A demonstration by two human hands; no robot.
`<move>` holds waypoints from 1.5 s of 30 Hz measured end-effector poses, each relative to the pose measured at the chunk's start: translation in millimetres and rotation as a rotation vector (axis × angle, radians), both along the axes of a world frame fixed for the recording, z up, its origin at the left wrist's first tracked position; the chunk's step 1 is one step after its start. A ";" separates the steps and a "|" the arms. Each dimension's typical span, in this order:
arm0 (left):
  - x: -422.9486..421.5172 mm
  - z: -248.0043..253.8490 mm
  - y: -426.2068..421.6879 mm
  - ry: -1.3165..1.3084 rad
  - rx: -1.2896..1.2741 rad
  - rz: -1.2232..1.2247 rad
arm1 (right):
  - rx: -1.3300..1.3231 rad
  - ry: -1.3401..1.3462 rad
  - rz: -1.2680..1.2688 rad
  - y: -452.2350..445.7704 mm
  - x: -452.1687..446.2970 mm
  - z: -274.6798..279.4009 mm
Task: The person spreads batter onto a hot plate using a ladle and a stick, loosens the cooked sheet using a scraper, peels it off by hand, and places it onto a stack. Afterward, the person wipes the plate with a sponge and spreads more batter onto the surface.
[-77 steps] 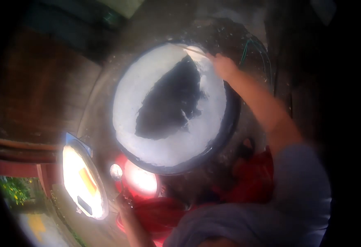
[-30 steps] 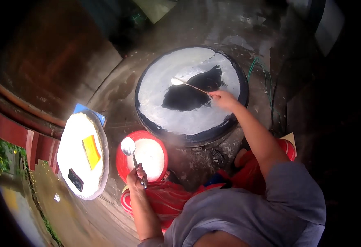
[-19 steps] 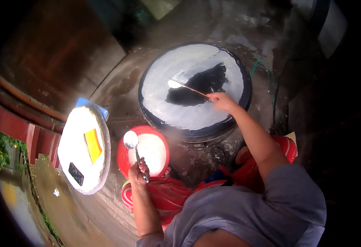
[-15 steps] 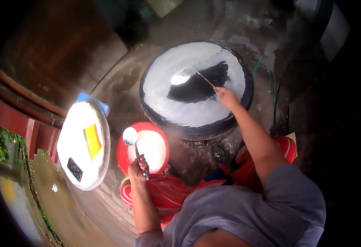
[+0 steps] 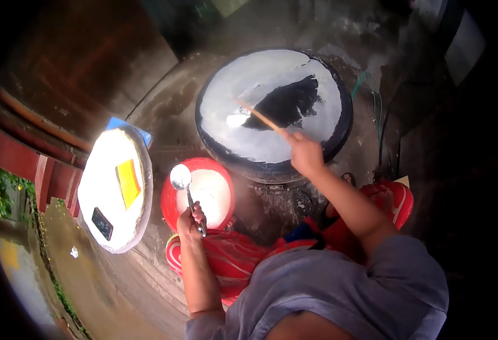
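Observation:
My left hand [image 5: 190, 220] is closed around the handle of a metal ladle [image 5: 181, 177], whose bowl is over the rim of a red bucket [image 5: 168, 199]. Inside the bucket is a white liquid [image 5: 212, 195]. Closed on a thin wooden stick [image 5: 262, 117], my right hand [image 5: 306, 153] is above the near side of a large round black griddle [image 5: 347, 116]. A white layer of batter [image 5: 226, 93] coats most of the griddle, with a dark bare patch [image 5: 288, 105] in its middle. The stick's tip is over the batter, left of that patch; I cannot tell if it touches.
To the left stands a round white-covered surface [image 5: 104, 181] bearing a yellow piece [image 5: 128, 183] and a dark phone-like object [image 5: 102, 223]. A blue item [image 5: 141, 133] sticks out behind it. Green cords [image 5: 368, 85] run along the floor right of the griddle.
My right hand has moved left and nearer to me, taking the stick with it. The dark patch in the batter has become smaller. My left hand keeps the ladle over the bucket.

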State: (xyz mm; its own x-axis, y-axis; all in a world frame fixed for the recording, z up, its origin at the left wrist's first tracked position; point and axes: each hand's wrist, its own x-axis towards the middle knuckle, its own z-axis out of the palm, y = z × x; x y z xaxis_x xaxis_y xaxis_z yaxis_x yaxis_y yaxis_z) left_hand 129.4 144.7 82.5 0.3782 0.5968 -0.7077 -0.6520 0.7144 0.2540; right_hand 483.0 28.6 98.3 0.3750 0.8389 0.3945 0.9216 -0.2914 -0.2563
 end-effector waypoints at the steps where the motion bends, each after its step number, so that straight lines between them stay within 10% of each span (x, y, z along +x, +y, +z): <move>1: 0.8 0.4 0.0 0.006 0.011 -0.007 | -0.012 -0.056 0.094 3.7 -18.6 -10.1; 8: -4.0 -4.5 1.9 -0.073 -0.026 -0.036 | -0.112 -0.199 -0.134 6.7 17.1 -35.4; 13: -10.6 -11.1 5.9 -0.058 0.007 -0.049 | -0.029 0.247 -0.076 -7.3 -5.1 -18.1; 19: -8.1 -8.2 4.9 -0.048 -0.011 -0.021 | -0.043 -0.142 -0.217 -14.4 55.6 -29.1; 24: -5.2 -8.5 6.8 -0.004 -0.010 -0.011 | -0.045 0.274 -0.300 -16.8 31.6 -8.2; 30: -5.7 -10.7 7.4 -0.065 -0.013 -0.033 | -0.059 -0.078 -0.368 -25.8 86.7 -24.6; 34: -7.2 -16.5 10.7 -0.049 -0.014 -0.035 | -0.057 0.267 -0.468 -30.1 65.9 -7.5; 42: -1.6 -6.8 12.5 -0.028 -0.047 -0.061 | -0.040 -0.128 -0.457 -42.6 102.0 -27.2; 45: -6.0 -11.5 11.7 -0.061 -0.052 -0.042 | -0.228 0.281 -0.603 -50.7 101.4 -11.7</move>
State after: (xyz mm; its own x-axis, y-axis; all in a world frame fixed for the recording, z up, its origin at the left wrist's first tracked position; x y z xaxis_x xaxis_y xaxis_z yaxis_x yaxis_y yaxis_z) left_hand 123.4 156.4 71.0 0.4459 0.5425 -0.7120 -0.6342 0.7528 0.1764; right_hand 584.4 -22.1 86.6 0.8628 0.5026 0.0536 0.4901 -0.8058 -0.3323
